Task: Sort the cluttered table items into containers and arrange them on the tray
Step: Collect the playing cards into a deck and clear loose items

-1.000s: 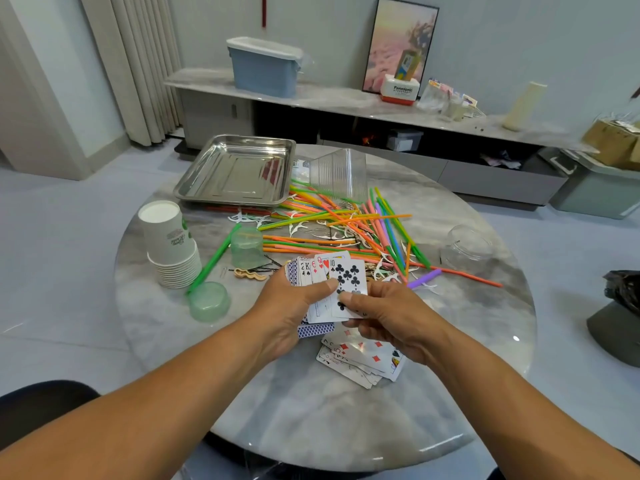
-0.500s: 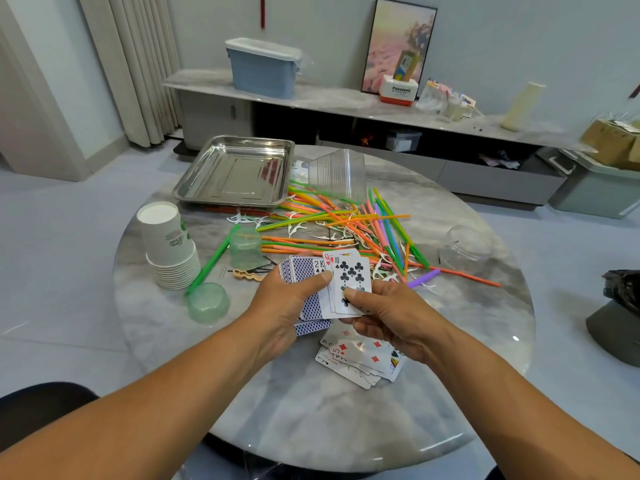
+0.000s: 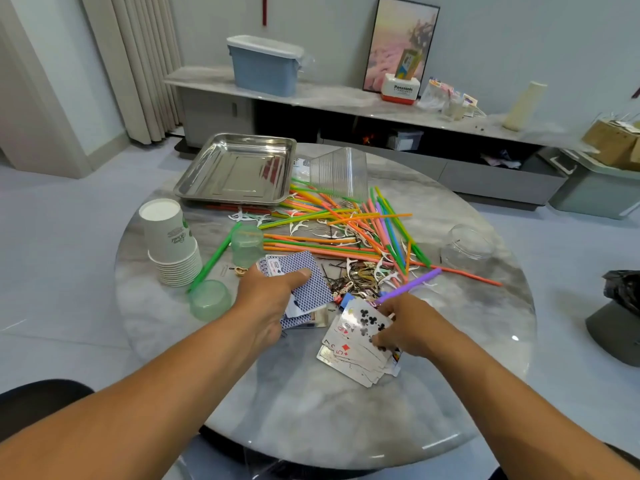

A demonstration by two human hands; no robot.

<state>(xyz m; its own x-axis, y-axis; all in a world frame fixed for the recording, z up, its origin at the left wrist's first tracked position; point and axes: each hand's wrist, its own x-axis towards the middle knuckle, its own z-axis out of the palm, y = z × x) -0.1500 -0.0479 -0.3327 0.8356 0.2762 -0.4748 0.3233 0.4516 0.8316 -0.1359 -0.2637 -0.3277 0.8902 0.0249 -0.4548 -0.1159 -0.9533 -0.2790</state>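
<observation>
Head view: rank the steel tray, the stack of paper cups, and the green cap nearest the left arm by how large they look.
1. steel tray, largest, though it lies farthest
2. stack of paper cups
3. green cap, smallest, though nearest the camera

Round marble table (image 3: 311, 420) bears: steel tray (image 3: 239, 171), stacked paper cups (image 3: 171, 240), scattered straws (image 3: 346, 220), face-up cards (image 3: 353, 355), clear jar (image 3: 467, 247), two green cups (image 3: 209, 299).
</observation>
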